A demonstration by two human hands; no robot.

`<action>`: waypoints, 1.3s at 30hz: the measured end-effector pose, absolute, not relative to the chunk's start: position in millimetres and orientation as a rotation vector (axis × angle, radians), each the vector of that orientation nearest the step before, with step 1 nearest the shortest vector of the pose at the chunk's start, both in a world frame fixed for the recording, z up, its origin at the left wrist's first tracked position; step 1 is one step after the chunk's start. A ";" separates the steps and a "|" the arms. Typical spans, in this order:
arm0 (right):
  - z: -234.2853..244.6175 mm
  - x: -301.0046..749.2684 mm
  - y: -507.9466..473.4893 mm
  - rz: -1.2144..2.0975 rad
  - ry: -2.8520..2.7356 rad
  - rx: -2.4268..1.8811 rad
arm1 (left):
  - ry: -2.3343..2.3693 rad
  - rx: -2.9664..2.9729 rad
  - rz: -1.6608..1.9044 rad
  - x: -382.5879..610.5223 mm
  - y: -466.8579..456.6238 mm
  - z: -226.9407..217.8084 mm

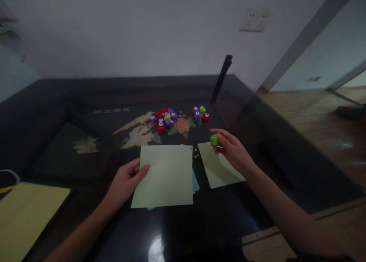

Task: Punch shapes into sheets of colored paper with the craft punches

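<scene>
My left hand (130,174) is closed on the left edge of a pale green sheet of paper (166,178), thumb on top and fingers underneath. A small punched hole (191,148) shows in that sheet's top right corner. Blue paper (195,182) sticks out from beneath it. My right hand (230,147) pinches a small green craft paper punch (214,140) above a second pale green sheet (220,170). Several tiny cut-out paper pieces (196,156) lie between the two sheets.
Several red, purple and green punches (164,119) are heaped behind the sheets, with a smaller group (201,112) to their right. A black upright post (221,79) rises at the back of the dark glossy table (114,220). Yellow paper (31,212) lies front left.
</scene>
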State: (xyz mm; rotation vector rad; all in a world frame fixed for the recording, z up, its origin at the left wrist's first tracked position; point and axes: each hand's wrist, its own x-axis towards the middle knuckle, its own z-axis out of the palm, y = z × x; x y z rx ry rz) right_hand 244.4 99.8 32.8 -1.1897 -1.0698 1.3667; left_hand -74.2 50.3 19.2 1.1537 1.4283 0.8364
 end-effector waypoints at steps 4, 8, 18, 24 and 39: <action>32.1 254.2 122.9 1.159 -1.298 -1.282 | 1.383 1.154 0.822 -69.2 48.5 24.0; 27.8 261.0 164.0 0.775 -1.624 -1.459 | 1.358 1.188 0.819 -64.8 45.8 29.6; 0.0 242.4 218.5 0.344 -1.865 -1.710 | 1.275 1.240 0.840 -67.9 45.9 22.8; -2.6 235.7 227.9 0.303 -1.850 -1.745 | 1.284 1.213 0.854 -67.5 45.9 21.7; 29.4 221.1 95.5 1.359 -1.729 -1.253 | 1.178 0.991 0.988 -54.5 43.6 20.5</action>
